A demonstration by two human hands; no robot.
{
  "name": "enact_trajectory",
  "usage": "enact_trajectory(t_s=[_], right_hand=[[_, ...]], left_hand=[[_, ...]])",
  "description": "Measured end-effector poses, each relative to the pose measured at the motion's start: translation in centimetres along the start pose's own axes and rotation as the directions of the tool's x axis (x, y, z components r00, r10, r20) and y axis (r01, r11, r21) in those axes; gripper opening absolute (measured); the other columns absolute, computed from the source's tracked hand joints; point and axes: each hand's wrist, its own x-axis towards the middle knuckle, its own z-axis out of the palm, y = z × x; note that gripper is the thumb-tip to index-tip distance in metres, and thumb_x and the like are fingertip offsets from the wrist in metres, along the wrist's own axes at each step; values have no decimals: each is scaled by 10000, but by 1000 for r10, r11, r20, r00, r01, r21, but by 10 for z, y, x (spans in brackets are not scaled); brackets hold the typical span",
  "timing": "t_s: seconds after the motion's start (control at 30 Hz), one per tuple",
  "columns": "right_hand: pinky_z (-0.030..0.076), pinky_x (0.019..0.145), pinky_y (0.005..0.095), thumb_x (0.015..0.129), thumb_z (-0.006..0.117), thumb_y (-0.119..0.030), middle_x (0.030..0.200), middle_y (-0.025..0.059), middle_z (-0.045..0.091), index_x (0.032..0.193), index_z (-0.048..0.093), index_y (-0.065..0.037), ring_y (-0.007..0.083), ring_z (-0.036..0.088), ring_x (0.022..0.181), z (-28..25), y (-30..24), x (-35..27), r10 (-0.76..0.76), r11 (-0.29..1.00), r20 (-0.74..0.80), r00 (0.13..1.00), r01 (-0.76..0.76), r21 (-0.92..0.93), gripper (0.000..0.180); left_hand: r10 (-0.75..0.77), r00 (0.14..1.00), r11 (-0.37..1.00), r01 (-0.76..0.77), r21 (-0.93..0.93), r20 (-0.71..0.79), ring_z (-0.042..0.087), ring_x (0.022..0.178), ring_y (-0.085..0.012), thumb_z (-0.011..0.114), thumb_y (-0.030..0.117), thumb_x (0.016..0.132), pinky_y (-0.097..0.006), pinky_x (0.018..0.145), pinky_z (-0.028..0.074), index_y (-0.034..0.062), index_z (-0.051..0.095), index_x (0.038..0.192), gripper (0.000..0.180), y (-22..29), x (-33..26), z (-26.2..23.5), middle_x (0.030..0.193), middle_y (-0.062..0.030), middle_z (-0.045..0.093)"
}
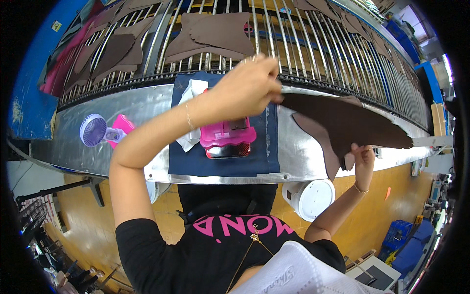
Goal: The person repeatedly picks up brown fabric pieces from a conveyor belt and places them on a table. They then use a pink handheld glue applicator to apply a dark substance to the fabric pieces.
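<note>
A dark brown, leather-like cut piece (342, 120) stretches between my two hands, above the right part of the metal ledge. My left hand (257, 83), reaching across my front, pinches its left tip; the fingers are slightly blurred. My right hand (362, 158) grips the lower edge with thumb and fingers. Lighter brown pieces (313, 134) show beneath and behind the dark one; I cannot tell whether they are held with it. On the bars ahead lies a large brown cut piece (210, 34), near my left hand.
The metal ledge (303, 157) carries a blue mat (188, 164) with a pink stand (227, 134) and white tissue (188, 139). A purple handheld fan (93, 130) is at left. More brown pieces (117, 51) lie on the bar rack (313, 44). White buckets (317, 200) stand below.
</note>
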Motion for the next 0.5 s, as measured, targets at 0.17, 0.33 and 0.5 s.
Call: enact_trajectory(t_s=[0.17,0.33,0.5], right_hand=[[513,656,254,886,612,-92,828,56,634,838,589,33,106,588,710,-1,-22,52,-167,969,-135,977,137,-205,136],[489,581,217,840,689,-204,854,50,659,945,637,51,81,588,675,81,-74,108,-150,975,-73,986,135,-179,281],[450,508,178,838,689,-215,816,28,650,991,628,32,34,546,638,134,-107,148,-123,992,11,992,124,-33,297]], left_hand=[[305,914,833,-120,540,-267,563,854,-239,620,102,748,-356,707,457,24,663,759,90,-19,96,-41,893,-127,562],[385,910,546,-93,833,-151,483,979,-274,596,145,713,-412,844,395,64,672,708,111,-39,133,-97,971,-110,510],[418,902,317,-32,948,-110,486,1009,-248,551,164,742,-410,854,391,65,682,729,164,-74,145,-123,996,-68,521]])
